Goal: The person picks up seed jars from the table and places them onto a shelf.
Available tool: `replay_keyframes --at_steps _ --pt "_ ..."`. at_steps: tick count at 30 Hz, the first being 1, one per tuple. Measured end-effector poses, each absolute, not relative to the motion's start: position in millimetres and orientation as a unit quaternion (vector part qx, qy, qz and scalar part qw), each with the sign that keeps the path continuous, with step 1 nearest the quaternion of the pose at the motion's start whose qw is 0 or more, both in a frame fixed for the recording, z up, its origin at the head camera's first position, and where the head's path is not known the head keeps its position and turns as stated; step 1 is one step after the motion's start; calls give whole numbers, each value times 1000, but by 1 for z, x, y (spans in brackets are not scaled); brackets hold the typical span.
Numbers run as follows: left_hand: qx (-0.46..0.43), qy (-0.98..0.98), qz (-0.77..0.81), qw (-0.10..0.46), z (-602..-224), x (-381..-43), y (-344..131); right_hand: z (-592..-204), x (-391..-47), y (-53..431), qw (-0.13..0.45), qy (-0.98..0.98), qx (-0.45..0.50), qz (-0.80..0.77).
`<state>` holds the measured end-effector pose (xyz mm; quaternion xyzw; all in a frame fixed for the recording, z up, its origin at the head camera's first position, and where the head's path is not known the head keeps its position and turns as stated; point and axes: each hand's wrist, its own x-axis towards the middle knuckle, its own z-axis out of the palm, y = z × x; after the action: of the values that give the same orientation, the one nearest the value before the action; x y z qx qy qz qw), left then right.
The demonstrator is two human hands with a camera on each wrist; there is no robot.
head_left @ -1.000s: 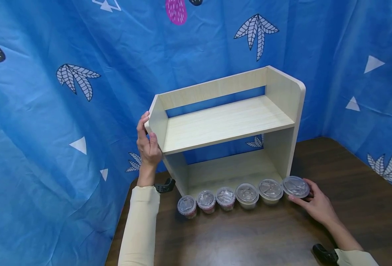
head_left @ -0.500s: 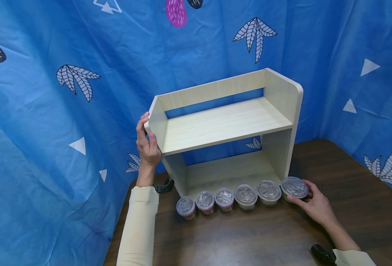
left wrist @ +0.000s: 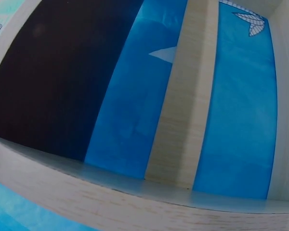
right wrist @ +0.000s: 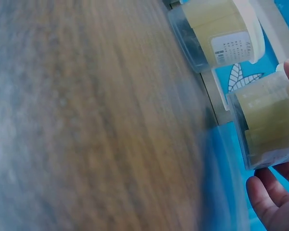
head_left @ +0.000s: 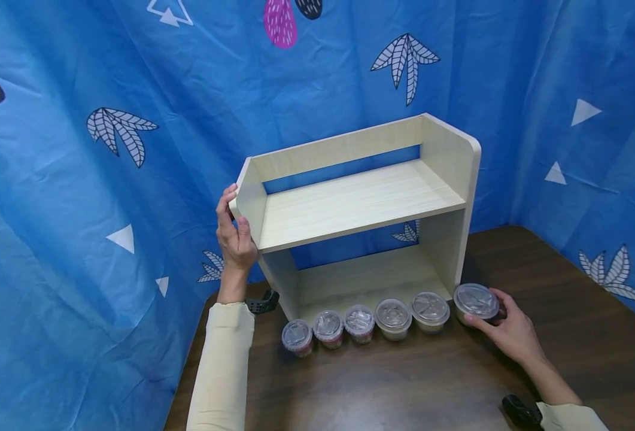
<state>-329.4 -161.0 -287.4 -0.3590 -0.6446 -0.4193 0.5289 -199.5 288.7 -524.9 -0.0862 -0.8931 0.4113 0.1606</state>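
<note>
A pale wood-look two-tier shelf [head_left: 360, 203] stands at the back of the dark table. My left hand [head_left: 236, 239] grips the front edge of its left side panel, thumb apart from the fingers. The left wrist view shows the shelf's panels [left wrist: 183, 120] from close up, without the hand. At the right, my right hand [head_left: 513, 329] holds a round clear-lidded plastic cup [head_left: 476, 301] between thumb and fingers. The right wrist view shows pale yellowish contents in this cup [right wrist: 269, 120]. Left of it, a similar cup [head_left: 430, 308] stands a small gap away.
The row continues left with another larger cup [head_left: 394, 317] and smaller cups [head_left: 360, 323] with reddish contents, along the shelf's front. A printed label [right wrist: 231, 48] sits on the neighbouring cup. Blue patterned cloth [head_left: 107, 239] hangs behind the brown table [head_left: 382, 383].
The head view has shifted slightly, carrying the scene left. The held cup has moved a little right, widening the gap to its neighbour. My left hand stays on the shelf.
</note>
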Motion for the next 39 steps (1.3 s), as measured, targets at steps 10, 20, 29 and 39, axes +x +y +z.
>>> replay_keyframes --at_steps 10,20,29,39 --pt "-351 -648 -410 537 -286 -325 -160 -515 -194 284 168 -883 -93 429" --pt "-349 -645 -414 540 -287 -325 -159 -505 -189 282 174 -875 -103 440" --pt "-354 -639 -416 542 -285 -326 -159 -499 -188 283 188 -872 -103 441" --pt "-355 -638 -421 539 -286 -327 -159 -486 -185 282 191 -861 -100 460"
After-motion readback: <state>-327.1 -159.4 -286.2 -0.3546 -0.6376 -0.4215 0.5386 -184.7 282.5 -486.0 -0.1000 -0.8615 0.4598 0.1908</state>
